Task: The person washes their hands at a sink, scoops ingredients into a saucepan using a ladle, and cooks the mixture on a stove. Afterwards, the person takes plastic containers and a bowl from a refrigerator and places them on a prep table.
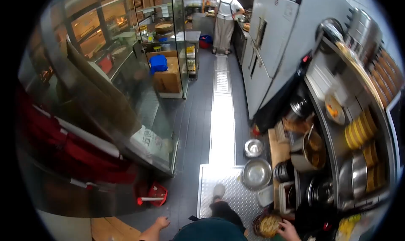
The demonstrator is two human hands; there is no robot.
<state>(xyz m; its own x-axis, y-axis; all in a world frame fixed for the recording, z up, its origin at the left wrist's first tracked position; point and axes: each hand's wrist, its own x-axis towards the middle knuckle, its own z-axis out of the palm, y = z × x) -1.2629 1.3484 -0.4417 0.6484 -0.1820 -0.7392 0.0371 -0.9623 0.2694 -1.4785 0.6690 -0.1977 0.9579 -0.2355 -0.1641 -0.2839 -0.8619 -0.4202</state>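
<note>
My right hand (288, 230) is at the lower right, its fingers closed at the edge of a round brown basket (256, 227). Pale yellow pieces (269, 225) that look like food fill the basket; their kind is too blurred to tell. At the lower left, my left hand (162, 222) hangs beside my body with the fingers loosely curled and nothing visible in them. Below me, one shoe (219, 191) is on a metal floor plate (206, 177).
Two metal bowls (257, 173) lie right of the floor plate, beside a crowded shelf (327, 127) with pots. A refrigerator (270, 43) stands beyond. Left are a glass partition (164, 127) and a red dustpan (158, 193). A co-worker (225, 19) stands at the far end.
</note>
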